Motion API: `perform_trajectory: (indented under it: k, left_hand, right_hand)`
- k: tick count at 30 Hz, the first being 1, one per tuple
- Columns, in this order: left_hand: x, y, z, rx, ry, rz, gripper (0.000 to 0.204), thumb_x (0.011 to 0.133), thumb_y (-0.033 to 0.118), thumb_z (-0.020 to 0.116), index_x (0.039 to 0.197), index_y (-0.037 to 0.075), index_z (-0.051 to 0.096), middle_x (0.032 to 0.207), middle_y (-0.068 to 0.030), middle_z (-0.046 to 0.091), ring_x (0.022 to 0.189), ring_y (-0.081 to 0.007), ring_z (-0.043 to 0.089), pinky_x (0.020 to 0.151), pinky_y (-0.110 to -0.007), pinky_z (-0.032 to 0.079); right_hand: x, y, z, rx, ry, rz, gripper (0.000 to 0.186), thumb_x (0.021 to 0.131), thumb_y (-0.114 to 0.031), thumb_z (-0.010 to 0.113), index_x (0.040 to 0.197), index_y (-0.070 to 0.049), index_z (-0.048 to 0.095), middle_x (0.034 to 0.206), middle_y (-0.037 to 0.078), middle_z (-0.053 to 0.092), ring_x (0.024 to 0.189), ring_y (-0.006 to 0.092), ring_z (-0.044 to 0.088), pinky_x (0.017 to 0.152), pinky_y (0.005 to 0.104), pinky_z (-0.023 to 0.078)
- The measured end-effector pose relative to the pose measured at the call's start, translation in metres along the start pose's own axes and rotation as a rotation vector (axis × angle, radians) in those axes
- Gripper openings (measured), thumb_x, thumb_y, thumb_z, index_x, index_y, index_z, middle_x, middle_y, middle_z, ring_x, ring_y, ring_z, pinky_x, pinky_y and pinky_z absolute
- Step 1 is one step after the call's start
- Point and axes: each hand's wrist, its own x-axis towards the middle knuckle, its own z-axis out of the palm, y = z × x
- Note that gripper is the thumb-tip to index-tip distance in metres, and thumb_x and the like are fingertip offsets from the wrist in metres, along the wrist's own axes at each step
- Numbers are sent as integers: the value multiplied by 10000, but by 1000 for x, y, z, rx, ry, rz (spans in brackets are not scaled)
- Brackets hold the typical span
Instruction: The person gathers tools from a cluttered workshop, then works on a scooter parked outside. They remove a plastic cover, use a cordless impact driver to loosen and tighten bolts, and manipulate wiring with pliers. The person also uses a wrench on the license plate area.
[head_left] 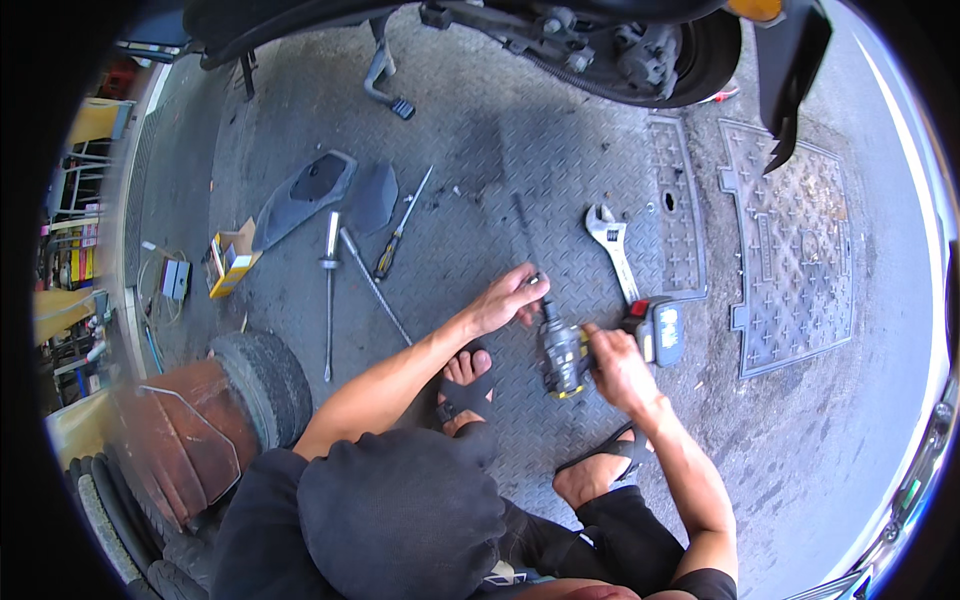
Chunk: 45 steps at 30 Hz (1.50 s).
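Rounded dark fabric bulks nearest the camera at the lower middle. Past it, over the tread plate, a cordless power driver sits between the two hands, its nose pointing toward the plate's far edge. The right hand has its fingers curled around the grip, with the driver's body to their left and the battery just beyond them on the right. At the nose, the left hand pinches a small dark piece between thumb and bent fingers; whether it touches the nose I cannot tell. An adjustable wrench lies near the plate's right edge.
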Motion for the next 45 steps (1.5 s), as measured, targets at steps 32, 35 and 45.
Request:
perform_trajectory:
  k: [32, 35, 45]
  left_hand:
    - [-14, -1, -87, 51, 538, 63, 538, 1041, 398, 475, 689, 11, 600, 560, -79, 566, 465, -187, 606, 434, -388, 483]
    - [-36, 5, -113, 593, 519, 78, 489, 1035, 380, 538, 747, -4, 637, 648, -159, 636, 537, -320, 660, 551, -466, 531]
    - [-67, -28, -85, 1155, 806, 247, 314, 876, 343, 802, 783, 93, 635, 753, -97, 698, 702, -368, 697, 632, -520, 515]
  right_hand:
    - [-6, -32, 46, -337, -623, -354, 597, 972, -126, 536, 1523, 80, 433, 916, 198, 716, 871, 379, 738, 805, 440, 590]
    - [16, -53, 17, -88, -738, -45, 722, 945, -214, 686, 1549, 39, 382, 1017, 231, 733, 983, 419, 740, 877, 490, 588]
    - [273, 3, -232, 844, 653, 722, 1123, 794, -802, 765, 1368, 145, 573, 1261, 208, 694, 1034, 295, 701, 824, 441, 598]
